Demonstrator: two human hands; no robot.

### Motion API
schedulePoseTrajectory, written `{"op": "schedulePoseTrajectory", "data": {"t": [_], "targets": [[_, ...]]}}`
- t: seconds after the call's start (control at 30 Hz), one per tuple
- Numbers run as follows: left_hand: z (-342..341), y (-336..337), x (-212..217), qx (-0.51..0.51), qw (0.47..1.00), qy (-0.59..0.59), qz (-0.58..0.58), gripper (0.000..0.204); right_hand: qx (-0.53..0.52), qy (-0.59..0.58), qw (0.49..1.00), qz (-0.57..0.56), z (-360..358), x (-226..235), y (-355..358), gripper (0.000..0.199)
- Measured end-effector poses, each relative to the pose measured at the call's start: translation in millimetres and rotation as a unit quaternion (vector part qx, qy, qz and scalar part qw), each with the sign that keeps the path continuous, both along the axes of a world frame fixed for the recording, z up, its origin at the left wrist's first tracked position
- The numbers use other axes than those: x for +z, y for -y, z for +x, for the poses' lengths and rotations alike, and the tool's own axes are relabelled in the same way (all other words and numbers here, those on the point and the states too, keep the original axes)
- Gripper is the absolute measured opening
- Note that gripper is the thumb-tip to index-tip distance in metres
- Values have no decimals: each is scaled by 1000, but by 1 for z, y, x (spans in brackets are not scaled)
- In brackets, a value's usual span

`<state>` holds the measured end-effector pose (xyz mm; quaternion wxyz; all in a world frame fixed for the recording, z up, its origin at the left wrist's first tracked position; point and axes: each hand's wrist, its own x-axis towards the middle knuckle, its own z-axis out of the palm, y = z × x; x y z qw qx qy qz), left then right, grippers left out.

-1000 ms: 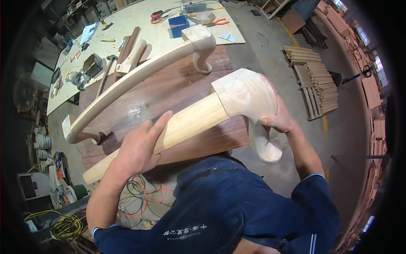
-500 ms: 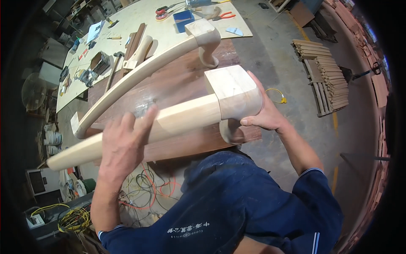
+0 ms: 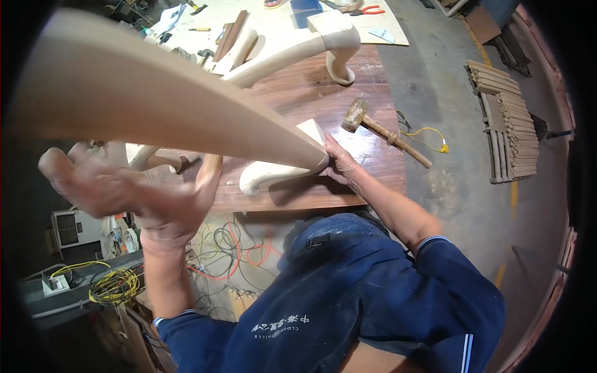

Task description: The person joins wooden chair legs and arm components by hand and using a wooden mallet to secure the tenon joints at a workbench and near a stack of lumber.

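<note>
I hold a long, pale curved wooden piece [image 3: 155, 99], its near end raised close to the camera. Its far end, a block with a scroll foot [image 3: 267, 177], rests on the dark brown table [image 3: 373, 180]. My left hand [image 3: 149, 199], blurred, is under the raised shaft with fingers spread and the thumb against the wood. My right hand [image 3: 339, 165] presses on the block end at the table. A second curved wooden piece [image 3: 292, 50] lies farther back on the same table.
A wooden mallet [image 3: 373, 127] lies on the table right of my right hand. A light workbench [image 3: 280, 18] behind holds hand tools. Stacked wooden slats [image 3: 507, 124] sit on the floor at right. Tangled cables [image 3: 230, 248] lie below the table's front edge.
The near end of the wooden piece has swung up toward the camera, lifted by my left hand. The block end has come down onto the table under my right hand, uncovering the mallet.
</note>
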<state>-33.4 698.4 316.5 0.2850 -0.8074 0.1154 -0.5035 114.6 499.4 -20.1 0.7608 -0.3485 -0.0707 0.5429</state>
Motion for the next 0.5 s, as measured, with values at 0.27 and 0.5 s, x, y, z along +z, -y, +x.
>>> {"op": "schedulePoseTrajectory", "data": {"t": [0.27, 0.5], "targets": [[47, 38, -51, -289, 667, -228, -648, 55, 36, 4, 999, -36, -5, -64, -42, 90], [68, 28, -90, -326, 513, -242, -757, 37, 88, 131, 976, -151, 43, -22, -11, 69]]}}
